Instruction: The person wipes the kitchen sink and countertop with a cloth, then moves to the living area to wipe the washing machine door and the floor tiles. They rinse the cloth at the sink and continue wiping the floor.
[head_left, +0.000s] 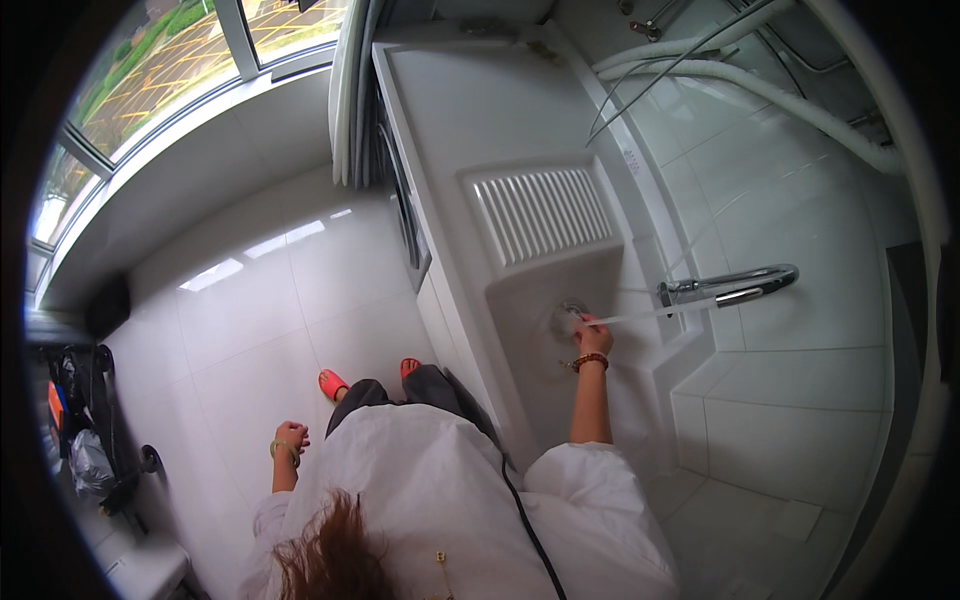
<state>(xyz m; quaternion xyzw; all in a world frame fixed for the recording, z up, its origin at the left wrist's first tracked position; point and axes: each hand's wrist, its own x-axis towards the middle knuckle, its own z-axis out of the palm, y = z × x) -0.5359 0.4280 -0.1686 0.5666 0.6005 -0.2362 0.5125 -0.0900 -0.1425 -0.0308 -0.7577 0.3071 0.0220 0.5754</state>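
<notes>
My right hand is down in the basin of a white laundry sink, its fingertips at the round metal drain. A stream of water from the chrome gooseneck faucet runs onto these fingers. Whether they pinch the drain's strainer or only touch it is too small to tell. A beaded bracelet circles that wrist. At my left side, away from the sink, hangs my left hand, fingers curled in and nothing visible in them. It wears a pale green bangle.
A ribbed washboard is moulded beside the basin. Under the counter a front-loading machine is partly hidden by a curtain. Thin cables and white hoses cross the tiled wall. A black cord runs down my shirt.
</notes>
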